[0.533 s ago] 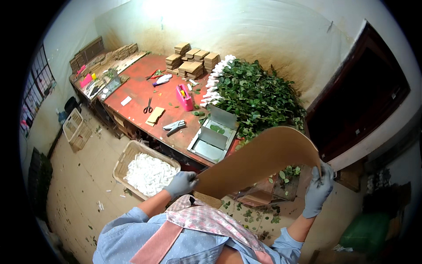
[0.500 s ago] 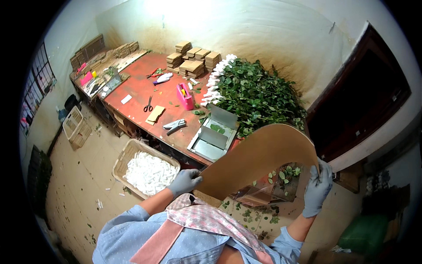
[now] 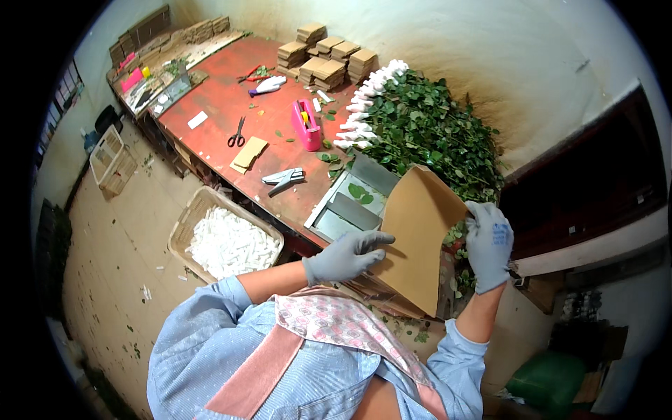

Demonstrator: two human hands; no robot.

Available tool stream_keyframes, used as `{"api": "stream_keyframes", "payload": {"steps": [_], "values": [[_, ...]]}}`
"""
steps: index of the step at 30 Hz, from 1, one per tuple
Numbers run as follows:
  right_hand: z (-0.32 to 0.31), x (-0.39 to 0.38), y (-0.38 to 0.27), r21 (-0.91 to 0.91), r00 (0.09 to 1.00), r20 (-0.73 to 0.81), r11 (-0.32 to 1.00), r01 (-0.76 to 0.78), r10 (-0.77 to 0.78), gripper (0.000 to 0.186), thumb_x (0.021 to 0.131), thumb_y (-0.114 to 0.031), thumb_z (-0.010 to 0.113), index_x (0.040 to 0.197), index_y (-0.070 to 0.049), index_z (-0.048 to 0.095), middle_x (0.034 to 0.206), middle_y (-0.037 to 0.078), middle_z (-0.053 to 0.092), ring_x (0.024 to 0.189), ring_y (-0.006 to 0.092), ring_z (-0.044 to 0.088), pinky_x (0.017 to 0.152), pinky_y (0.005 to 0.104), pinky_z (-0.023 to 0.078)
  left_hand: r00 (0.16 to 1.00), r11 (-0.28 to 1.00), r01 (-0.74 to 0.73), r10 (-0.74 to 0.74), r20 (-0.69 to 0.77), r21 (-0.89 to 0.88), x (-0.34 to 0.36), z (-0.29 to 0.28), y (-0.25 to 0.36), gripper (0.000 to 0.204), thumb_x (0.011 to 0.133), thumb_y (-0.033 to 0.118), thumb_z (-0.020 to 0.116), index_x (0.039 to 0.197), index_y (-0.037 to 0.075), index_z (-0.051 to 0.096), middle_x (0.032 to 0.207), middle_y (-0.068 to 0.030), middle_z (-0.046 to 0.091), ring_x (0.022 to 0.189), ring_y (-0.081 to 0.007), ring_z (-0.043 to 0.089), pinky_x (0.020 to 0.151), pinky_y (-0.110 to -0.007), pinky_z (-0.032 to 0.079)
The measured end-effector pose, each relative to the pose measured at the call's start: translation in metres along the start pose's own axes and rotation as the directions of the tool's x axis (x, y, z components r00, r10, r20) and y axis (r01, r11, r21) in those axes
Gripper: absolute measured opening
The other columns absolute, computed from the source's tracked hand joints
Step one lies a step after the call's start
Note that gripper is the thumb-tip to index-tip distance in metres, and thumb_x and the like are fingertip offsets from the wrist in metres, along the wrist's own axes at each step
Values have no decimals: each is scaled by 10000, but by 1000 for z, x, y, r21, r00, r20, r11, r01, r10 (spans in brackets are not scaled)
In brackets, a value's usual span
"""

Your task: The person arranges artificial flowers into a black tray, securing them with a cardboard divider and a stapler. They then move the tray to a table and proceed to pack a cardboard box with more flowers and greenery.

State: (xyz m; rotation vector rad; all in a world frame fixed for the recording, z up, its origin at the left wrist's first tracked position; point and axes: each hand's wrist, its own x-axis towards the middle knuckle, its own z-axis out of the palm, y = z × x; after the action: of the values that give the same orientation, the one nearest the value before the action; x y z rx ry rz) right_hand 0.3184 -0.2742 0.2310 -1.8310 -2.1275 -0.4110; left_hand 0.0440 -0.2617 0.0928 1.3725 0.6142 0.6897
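A brown cardboard sheet [image 3: 418, 245], bent into a curve, stands over the near right corner of the table. In its upper right edge are the closed fingers of my right hand [image 3: 488, 245], in a grey glove. My left hand [image 3: 348, 256], gloved too, reaches to the sheet's left side with fingers stretched and apart; whether the fingertips touch it is hard to tell. Just beyond the left hand lies a grey metal tray-like frame [image 3: 334, 222] with a leaf in it. Behind the sheet is a heap of leafy green stems [image 3: 434, 126] with white-wrapped ends.
On the red table [image 3: 217, 140] are a stapler [image 3: 283, 179], scissors [image 3: 237, 133], a pink tape dispenser [image 3: 306, 126], a folded card piece [image 3: 249, 155] and stacks of cardboard [image 3: 322, 66]. A basket [image 3: 183, 246] of white tubes stands on the floor at the table's front.
The sheet has swung more upright and toward the table, its bend changed. My left hand has let go of its left end and moved right; my right hand has risen and shifted slightly left.
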Motion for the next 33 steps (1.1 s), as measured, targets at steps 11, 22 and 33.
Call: {"api": "stream_keyframes", "payload": {"steps": [11,22,33], "values": [[220,136,-21,203,864,502,967,-152,31,259,936,-278,663,1107,-89,711,1089,153,699,1050,368,660,880,456,528,995,863,95,-90,34,-496,29,-168,-64,629,1023,208,583,1583,42,348,1136,-78,669,856,-151,682,763,-291,565],[176,191,-84,318,891,350,931,178,-290,553,902,-284,693,1394,-78,545,1278,164,603,1197,364,556,1054,488,415,998,745,-24,-22,61,666,104,-221,-199,240,891,174,612,1089,90,718,860,-193,706,803,-398,683,759,-494,543],[351,130,-64,478,330,832,878,-20,-445,510,984,-321,599,1425,-71,545,1421,172,575,1290,354,558,1105,447,430,997,547,39,-77,4,836,103,-212,-174,290,878,171,604,1127,132,749,934,-203,722,877,-389,701,787,-494,548]]}}
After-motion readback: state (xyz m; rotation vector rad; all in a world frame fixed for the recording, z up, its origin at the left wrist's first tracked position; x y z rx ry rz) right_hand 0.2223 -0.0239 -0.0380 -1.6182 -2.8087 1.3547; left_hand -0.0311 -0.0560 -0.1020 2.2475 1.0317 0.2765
